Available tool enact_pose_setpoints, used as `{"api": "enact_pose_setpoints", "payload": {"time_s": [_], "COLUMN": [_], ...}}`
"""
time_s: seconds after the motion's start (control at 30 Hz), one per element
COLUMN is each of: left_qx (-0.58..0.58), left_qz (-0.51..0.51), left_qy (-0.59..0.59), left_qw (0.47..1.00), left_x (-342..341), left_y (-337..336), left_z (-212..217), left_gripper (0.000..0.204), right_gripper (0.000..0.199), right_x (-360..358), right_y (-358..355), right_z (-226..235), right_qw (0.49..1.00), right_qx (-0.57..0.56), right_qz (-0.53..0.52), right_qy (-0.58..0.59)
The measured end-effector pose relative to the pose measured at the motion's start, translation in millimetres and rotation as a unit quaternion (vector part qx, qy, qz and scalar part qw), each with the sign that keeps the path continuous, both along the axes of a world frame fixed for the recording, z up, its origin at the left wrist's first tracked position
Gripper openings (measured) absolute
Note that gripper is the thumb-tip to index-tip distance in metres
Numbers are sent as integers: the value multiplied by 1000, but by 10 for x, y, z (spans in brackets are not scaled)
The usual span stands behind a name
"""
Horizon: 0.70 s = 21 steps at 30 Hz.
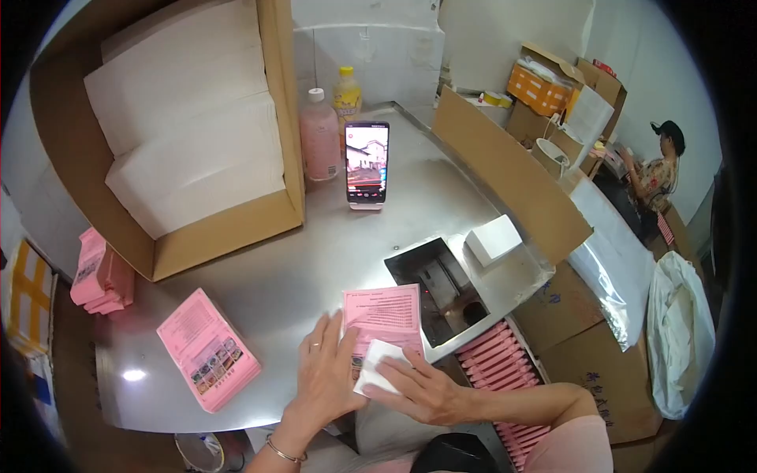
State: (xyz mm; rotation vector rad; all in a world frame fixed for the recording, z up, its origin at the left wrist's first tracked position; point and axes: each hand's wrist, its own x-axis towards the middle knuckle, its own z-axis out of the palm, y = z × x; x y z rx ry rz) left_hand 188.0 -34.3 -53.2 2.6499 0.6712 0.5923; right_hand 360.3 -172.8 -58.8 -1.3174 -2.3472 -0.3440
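Note:
A pink printed leaflet (384,310) lies on the metal table in front of me. My left hand (322,369) rests along its left edge, fingers stretched out and a ring on one of them. In my right hand (422,388) is a small white square piece (382,364), held over the lower part of the leaflet; whether it is folded paper or a flat packet I cannot make out. The right fingers lie across its top and partly hide it. To the left sits a thick stack of pink leaflets (206,347), with photos printed on the upper one.
A cardboard box (229,244) with white stacks stands at the far left, more pink bundles (101,276) beside it. Behind are a phone (367,164) and bottles (321,138). On the right are a dark recess (441,288), a white block (494,240) and a cardboard panel (512,177). Another person (658,175) sits beyond.

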Motion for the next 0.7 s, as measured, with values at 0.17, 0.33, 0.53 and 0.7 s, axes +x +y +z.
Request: {"api": "enact_pose_setpoints", "payload": {"time_s": [0.17,0.33,0.53,0.7], "left_qx": [39,105,27,147], "left_qz": [76,111,162,145], "left_qy": [-47,15,54,-17], "left_qw": [995,988,985,978], "left_x": [415,134,230,226], "left_y": [-216,-53,-96,-19], "left_z": [69,-33,59,4], "left_gripper": [88,72,58,49], "right_gripper": [31,24,27,10], "right_x": [222,261,1576,1852], "right_y": [949,673,535,518], "right_z": [-137,111,207,14], "right_qw": [978,981,847,881], "right_qx": [-111,45,161,123], "right_qz": [-178,-130,-504,-454], "right_qy": [0,139,-42,45]}}
